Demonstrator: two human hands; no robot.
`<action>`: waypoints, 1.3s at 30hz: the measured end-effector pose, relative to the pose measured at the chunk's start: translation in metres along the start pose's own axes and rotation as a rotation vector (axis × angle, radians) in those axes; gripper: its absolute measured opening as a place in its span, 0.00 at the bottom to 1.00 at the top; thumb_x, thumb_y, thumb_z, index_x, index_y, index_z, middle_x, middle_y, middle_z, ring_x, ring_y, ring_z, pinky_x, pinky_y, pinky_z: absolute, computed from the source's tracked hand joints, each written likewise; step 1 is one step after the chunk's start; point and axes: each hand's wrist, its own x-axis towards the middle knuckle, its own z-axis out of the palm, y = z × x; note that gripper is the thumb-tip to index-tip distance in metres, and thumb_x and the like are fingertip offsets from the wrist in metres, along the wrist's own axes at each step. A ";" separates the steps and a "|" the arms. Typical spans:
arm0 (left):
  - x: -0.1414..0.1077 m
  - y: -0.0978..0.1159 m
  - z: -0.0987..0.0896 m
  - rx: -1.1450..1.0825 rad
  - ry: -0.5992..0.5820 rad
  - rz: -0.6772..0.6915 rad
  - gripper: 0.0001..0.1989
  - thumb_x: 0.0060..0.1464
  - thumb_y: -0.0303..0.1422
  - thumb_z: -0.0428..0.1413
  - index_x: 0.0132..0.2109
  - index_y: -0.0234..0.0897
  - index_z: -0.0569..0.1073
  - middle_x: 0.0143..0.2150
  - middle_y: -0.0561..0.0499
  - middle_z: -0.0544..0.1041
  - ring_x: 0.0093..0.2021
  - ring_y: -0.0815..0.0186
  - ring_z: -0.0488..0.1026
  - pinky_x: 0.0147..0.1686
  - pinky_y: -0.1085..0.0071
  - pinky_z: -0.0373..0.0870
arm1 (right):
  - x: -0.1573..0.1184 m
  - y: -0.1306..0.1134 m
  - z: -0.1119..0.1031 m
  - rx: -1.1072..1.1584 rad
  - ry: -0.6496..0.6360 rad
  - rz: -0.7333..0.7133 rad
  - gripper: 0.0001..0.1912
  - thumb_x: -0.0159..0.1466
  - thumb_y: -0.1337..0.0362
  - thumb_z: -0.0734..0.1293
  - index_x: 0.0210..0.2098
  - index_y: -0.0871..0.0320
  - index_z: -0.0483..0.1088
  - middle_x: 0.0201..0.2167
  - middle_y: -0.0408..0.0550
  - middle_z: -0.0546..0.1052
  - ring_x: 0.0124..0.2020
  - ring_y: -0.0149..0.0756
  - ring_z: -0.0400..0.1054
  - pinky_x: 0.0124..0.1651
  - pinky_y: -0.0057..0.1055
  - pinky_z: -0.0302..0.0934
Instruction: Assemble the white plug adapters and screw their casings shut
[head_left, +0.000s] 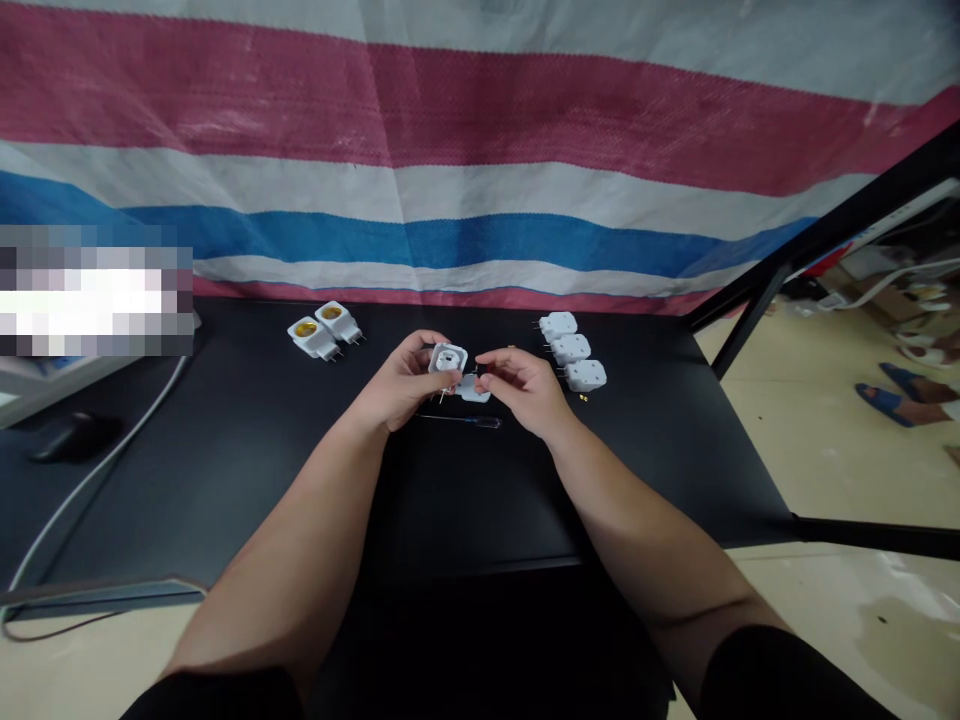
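Note:
My left hand point(405, 380) grips a white plug housing point(448, 358), its hollow inner side facing up and metal pins pointing down. Just right of it, my right hand point(525, 385) pinches a small dark piece point(481, 370) between thumb and fingers. Between the hands, a white cover point(475, 389) shows partly behind the fingers. A screwdriver point(484, 422) with a dark translucent handle lies below the hands, its shaft pointing left. To the right stand three white plug units point(571, 348), with tiny brass pieces point(583, 398) beside the nearest one.
Two white plugs with gold-coloured round sockets point(306, 328) lie at the back left of the black table point(225, 450). A black mouse point(79, 436) and a white cable point(112, 452) are at far left. Striped sheeting hangs behind. A person's feet in blue slippers point(885, 403) show at right.

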 end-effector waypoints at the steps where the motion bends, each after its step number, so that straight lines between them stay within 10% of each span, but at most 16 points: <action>1: 0.000 0.000 0.000 0.001 -0.003 0.000 0.26 0.50 0.26 0.77 0.51 0.39 0.73 0.35 0.56 0.82 0.29 0.72 0.80 0.31 0.78 0.77 | 0.000 0.000 0.000 0.016 -0.009 0.009 0.15 0.65 0.54 0.79 0.49 0.49 0.80 0.39 0.44 0.84 0.41 0.41 0.84 0.55 0.51 0.82; 39: -0.001 -0.005 0.005 0.025 -0.027 -0.021 0.26 0.50 0.27 0.78 0.52 0.36 0.75 0.36 0.55 0.82 0.33 0.69 0.83 0.36 0.74 0.82 | 0.001 0.008 0.005 0.211 0.002 0.176 0.24 0.56 0.47 0.85 0.43 0.53 0.79 0.40 0.45 0.85 0.44 0.41 0.85 0.62 0.56 0.81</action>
